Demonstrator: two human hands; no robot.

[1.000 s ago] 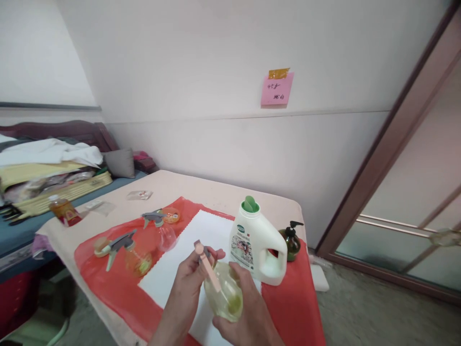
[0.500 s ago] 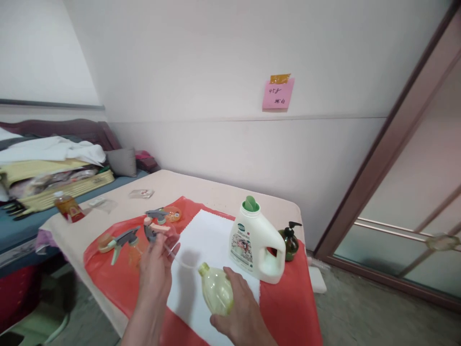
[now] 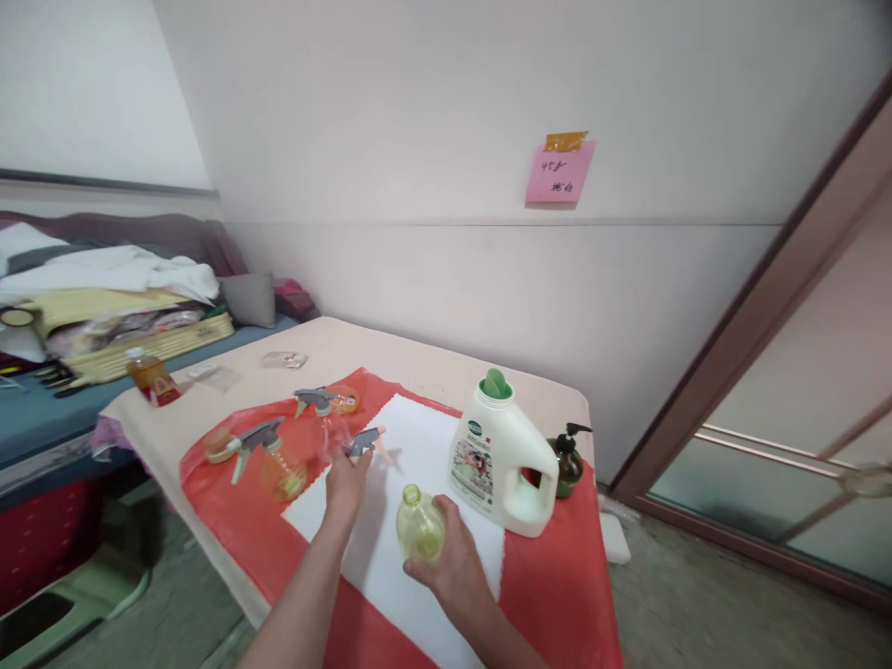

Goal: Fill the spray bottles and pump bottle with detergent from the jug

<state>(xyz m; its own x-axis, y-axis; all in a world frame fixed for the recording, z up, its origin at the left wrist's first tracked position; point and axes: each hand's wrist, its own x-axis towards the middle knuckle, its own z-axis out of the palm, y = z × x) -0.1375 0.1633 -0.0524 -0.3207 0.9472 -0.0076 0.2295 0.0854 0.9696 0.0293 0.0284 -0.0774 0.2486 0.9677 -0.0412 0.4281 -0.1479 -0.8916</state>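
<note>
My right hand (image 3: 450, 567) grips a small yellow-green plastic bottle (image 3: 419, 525) with an uncapped neck, held upright over a white sheet (image 3: 411, 465). My left hand (image 3: 347, 478) is stretched toward the sheet's left edge, its fingers closed on a grey and pink spray trigger head (image 3: 366, 440) taken off the bottle. Just left of that hand sit a clear pinkish spray bottle (image 3: 330, 433) and an orange spray bottle (image 3: 282, 477) with a grey-green trigger.
A white detergent jug (image 3: 500, 460) with a green cap and a dark green pump bottle (image 3: 568, 457) stand on the red cloth (image 3: 557, 576) to the right. A small orange drink bottle (image 3: 151, 379) stands at the table's left edge. A bed with piled bedding (image 3: 104, 297) is left.
The trigger head came off the bottle. My left hand carried it left and forward toward the other spray bottles, while my right hand stood the bottle upright.
</note>
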